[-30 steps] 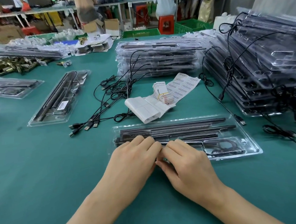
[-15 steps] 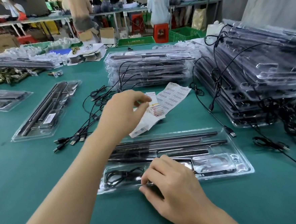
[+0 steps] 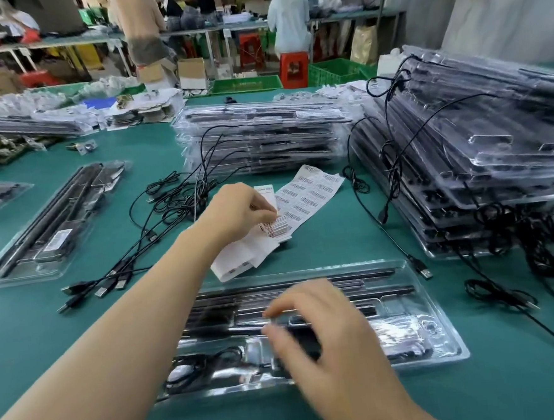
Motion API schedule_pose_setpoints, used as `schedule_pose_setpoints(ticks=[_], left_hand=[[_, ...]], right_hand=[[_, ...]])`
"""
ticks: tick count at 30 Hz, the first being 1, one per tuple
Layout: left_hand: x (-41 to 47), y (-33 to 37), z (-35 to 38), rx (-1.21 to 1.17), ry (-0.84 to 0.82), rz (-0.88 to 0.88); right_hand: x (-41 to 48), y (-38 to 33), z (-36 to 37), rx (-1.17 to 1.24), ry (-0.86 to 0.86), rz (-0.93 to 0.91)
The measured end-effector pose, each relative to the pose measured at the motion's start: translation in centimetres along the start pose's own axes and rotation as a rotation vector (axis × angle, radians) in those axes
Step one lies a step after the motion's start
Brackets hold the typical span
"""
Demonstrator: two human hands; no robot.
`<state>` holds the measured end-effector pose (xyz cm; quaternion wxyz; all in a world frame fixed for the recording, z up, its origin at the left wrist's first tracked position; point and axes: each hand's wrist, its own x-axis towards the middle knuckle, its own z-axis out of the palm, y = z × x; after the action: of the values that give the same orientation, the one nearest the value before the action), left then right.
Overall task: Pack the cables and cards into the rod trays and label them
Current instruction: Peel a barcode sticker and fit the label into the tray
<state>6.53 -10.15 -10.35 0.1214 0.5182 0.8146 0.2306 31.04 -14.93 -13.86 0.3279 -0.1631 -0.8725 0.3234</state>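
Green table (image 3: 80,325), left hand (image 3: 236,212) now pinching cards (image 3: 278,226), right hand (image 3: 327,337) blurred above tray (image 3: 442,336), grip unclear

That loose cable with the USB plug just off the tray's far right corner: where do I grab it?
Pinch the USB plug across its narrow sides, coming from above and the right. It lies flat on the mat, beside the tray, and is the only rigid part; the cord is thin. The right hand is nearer; the left hand pinches a card.
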Motion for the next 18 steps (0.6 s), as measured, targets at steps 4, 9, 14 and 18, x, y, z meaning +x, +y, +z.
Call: schedule_pose_setpoints(ticks=[4,9,14,18], left_hand=[[0.2,-0.6,-0.1,0.011,-0.013,0.073],[0.4,-0.6,-0.3,0.154,-0.026,0.157],[0.2,0.2,0.0,0.416,-0.002,0.176],[-0.9,0.2,0.6,0.483,0.117,0.216]], right_hand=[[5.3,2.4,-2.9,-0.077,-0.056,0.187],[11.0,5.4,-1.3,-0.255,-0.181,0.323],[13.0,6.4,1.8,-0.283,-0.165,0.296],[14.6,7.3,1.9,-0.216,-0.193,0.342]])
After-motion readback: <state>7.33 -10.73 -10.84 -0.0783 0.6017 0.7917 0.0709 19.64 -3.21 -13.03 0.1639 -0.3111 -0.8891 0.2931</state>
